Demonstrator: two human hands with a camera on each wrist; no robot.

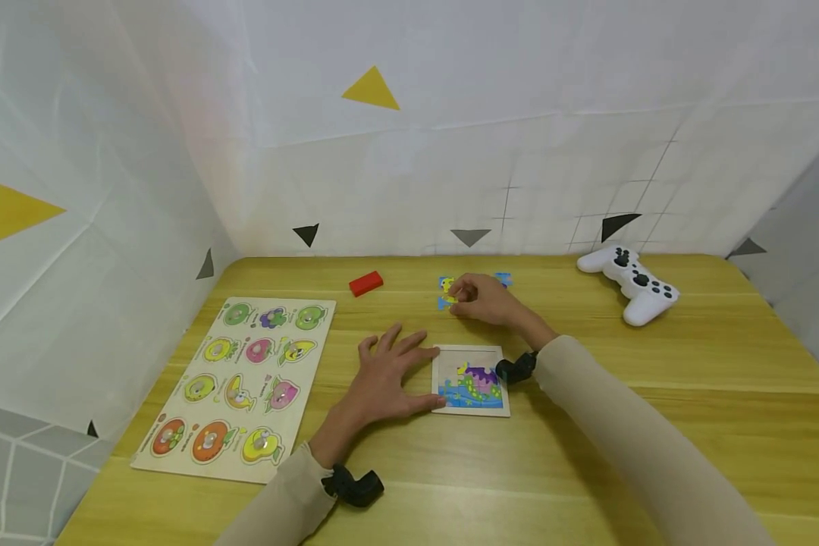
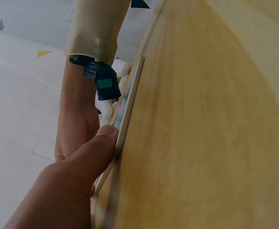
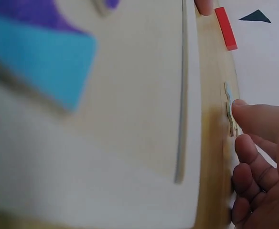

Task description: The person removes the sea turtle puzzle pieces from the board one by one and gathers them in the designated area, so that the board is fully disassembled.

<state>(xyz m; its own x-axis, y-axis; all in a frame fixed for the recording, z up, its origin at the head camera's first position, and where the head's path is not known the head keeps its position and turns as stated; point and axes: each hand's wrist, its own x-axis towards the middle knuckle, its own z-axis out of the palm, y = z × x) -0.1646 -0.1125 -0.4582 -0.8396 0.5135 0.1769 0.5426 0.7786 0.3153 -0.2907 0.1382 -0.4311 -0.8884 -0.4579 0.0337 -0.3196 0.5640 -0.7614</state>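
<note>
A small framed jigsaw puzzle (image 1: 472, 410) lies on the table, partly filled with purple, green and blue pieces. My left hand (image 1: 390, 377) has its fingers spread; its thumb and index fingertip touch the frame's left edge. In the left wrist view the thumb (image 2: 99, 148) rests against the frame's rim (image 2: 130, 107). Beyond the frame, my right hand (image 1: 486, 298) has its thumb and bent fingers at loose yellow-and-blue puzzle pieces (image 1: 444, 302). In the right wrist view a fingertip meets these pieces (image 3: 228, 112); whether one is gripped is unclear. Another blue piece (image 1: 503, 279) lies partly behind this hand.
On the left lies a wooden fruit puzzle board (image 1: 246, 390) with knobbed pieces. A red block (image 1: 366, 283) sits near the table's back edge. At the back right is a white game controller (image 1: 631, 282). White sheeting (image 1: 409, 174) hangs behind the table (image 1: 587, 470).
</note>
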